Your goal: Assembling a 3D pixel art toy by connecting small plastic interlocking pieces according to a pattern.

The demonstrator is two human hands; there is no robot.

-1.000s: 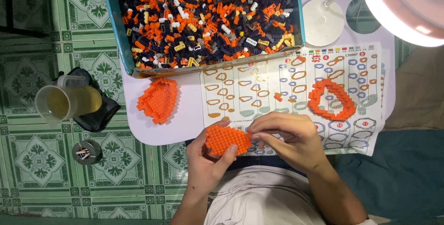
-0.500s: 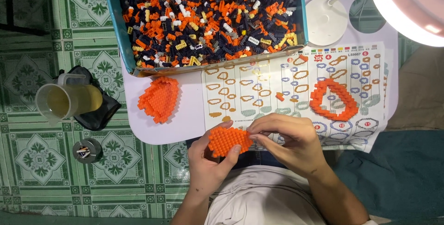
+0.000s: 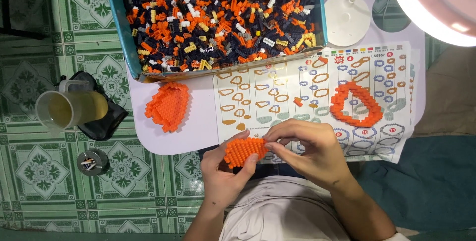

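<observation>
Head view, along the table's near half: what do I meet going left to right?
Plastic jug → flat orange brick piece → orange brick panel held by left hand → right hand → orange brick ring.

Two hands are seen, a left hand [image 3: 225,169] and a right hand [image 3: 310,151]. Three built orange brick pieces are counted: one held plate [image 3: 244,150], one flat piece [image 3: 168,105] and one ring [image 3: 355,104]. One tray [image 3: 130,52] of loose bricks, one instruction sheet [image 3: 277,97], one lamp [image 3: 436,3], one cup [image 3: 69,109] and one small tin [image 3: 91,161] are counted.
</observation>
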